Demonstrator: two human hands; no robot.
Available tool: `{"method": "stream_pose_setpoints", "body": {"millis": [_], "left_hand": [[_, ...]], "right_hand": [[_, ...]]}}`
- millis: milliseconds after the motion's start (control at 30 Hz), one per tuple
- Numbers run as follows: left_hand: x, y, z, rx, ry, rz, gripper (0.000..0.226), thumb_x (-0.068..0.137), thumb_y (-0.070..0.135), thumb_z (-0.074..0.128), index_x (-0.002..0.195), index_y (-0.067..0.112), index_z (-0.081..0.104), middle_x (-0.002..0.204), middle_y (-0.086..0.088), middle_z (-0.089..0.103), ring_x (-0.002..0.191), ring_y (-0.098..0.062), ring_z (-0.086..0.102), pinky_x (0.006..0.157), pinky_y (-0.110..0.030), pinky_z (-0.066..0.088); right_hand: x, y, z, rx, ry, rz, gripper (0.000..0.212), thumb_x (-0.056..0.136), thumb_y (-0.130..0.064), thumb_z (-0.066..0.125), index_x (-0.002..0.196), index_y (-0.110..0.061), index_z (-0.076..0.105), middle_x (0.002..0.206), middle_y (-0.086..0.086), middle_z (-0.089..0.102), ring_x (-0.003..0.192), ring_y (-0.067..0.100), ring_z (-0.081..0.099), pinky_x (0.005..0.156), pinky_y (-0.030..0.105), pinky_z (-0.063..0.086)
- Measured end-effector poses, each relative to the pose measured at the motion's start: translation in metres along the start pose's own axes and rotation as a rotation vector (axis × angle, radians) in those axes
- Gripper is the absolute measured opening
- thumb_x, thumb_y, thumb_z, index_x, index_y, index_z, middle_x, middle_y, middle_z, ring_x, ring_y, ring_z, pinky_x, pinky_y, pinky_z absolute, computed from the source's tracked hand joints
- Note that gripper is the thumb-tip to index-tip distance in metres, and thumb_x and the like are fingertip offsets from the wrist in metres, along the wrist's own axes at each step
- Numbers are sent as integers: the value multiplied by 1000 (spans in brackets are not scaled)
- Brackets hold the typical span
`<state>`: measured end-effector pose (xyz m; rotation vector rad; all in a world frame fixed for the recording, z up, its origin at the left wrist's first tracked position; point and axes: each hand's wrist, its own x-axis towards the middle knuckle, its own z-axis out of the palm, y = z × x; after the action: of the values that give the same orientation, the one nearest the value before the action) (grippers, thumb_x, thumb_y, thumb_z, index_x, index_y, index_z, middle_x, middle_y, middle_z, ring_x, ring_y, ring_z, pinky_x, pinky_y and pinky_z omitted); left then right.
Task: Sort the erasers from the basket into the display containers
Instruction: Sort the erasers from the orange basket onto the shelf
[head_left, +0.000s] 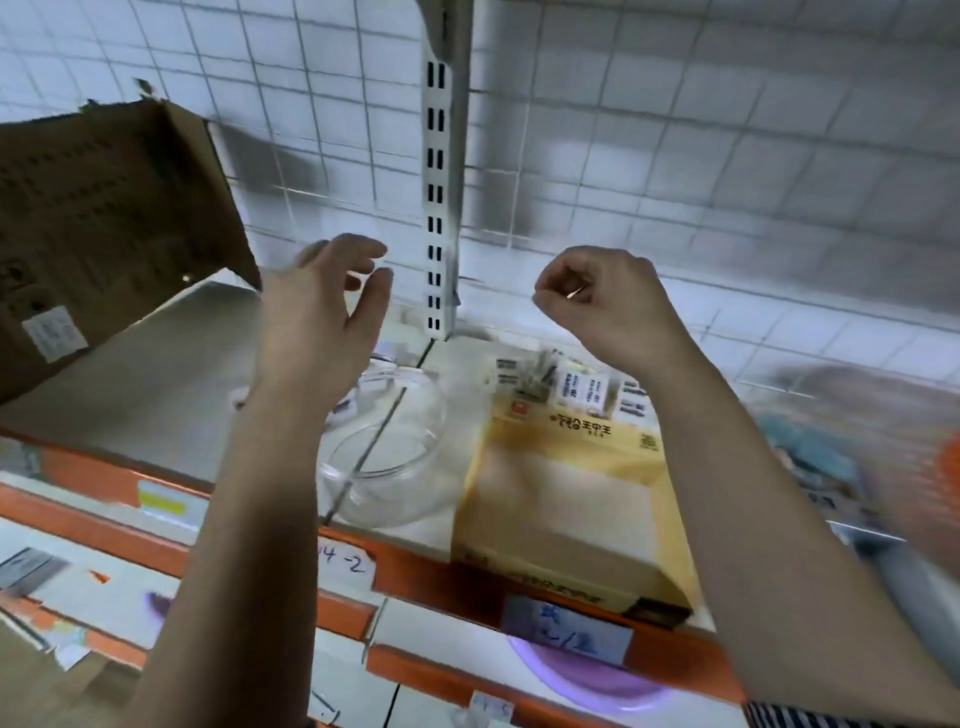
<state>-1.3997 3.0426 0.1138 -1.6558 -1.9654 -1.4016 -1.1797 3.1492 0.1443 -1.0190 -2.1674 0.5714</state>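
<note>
Left hand (322, 312) is hovering mid-frame, fingers spread, above the clear bowl (387, 512); right hand (597, 296) is hanging curled over the yellow box (561, 499), and I cannot tell whether it is pinching anything.

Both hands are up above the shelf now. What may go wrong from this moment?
The clear glass bowl stands near the front edge of the shelf, just beside the arm of the left hand; a lowering arm may knock it off. The yellow box seems to reach over that edge, so a push may tip it. The right hand is curled, perhaps around something small, which may drop.
</note>
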Motion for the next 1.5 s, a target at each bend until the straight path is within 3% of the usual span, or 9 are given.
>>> {"method": "stream_pose_setpoints", "body": {"millis": [100,200,367,733,833,1000,1233,1367,1500], "left_hand": [[-13,55,31,-50,-64,62,27,93,28,53,114,16,65,103,-1,69,88,-16,67,85,-20,45],[-31,112,65,-121,-198,123,34,93,36,49,118,19,63,107,0,67,93,-15,64,81,-29,49],[-58,203,129,-286,-356,196,26,96,33,54,119,23,62,109,4,65,99,-11,62,79,-27,47],[-107,343,220,-385,-461,271,23,93,26,60,115,20,64,110,4,67,98,-13,63,84,-34,51],[-119,368,235,-407,-471,259,22,93,26,61,113,20,64,110,4,66,96,-14,63,88,-39,51],[-131,391,250,-412,-487,234,26,92,32,59,114,20,64,111,4,66,96,-14,63,87,-38,51],[-128,400,260,-351,-489,230,24,93,30,59,115,22,63,112,6,66,99,-12,63,89,-40,51],[-129,406,265,-333,-499,241,24,94,32,58,116,22,63,113,6,66,100,-12,63,90,-40,51],[-130,406,267,-303,-507,232,26,94,33,58,117,23,63,114,6,65,101,-11,62,90,-38,51]], "right_hand": [[-32,24,-39,-25,91,45,2,84,-16,68,82,-17,69,76,-10,66,63,0,57,64,9,41],[-69,52,-83,-53,175,110,3,84,-16,69,81,-18,68,73,-10,64,61,0,55,64,13,42],[-134,106,-152,-104,310,222,3,84,-19,70,83,-21,68,72,-10,66,64,1,59,64,17,45],[-233,188,-275,-127,471,351,7,85,-14,69,85,-19,74,78,-13,69,74,-4,61,62,4,40],[-251,213,-299,-166,392,431,7,86,-17,69,87,-20,75,81,-14,70,74,-5,61,64,7,45],[-249,245,-326,-264,46,499,17,86,-21,71,102,-20,74,97,-7,69,92,7,62,73,14,44],[-225,304,-355,-523,-98,531,19,84,-20,73,102,-17,75,102,-2,71,86,9,59,77,21,43],[-213,323,-357,-810,-301,519,25,89,-21,63,111,-11,68,111,7,68,95,19,62,73,25,42],[-213,339,-350,-844,-419,509,33,83,-23,73,112,-11,64,112,6,66,95,20,59,73,27,42]]}}
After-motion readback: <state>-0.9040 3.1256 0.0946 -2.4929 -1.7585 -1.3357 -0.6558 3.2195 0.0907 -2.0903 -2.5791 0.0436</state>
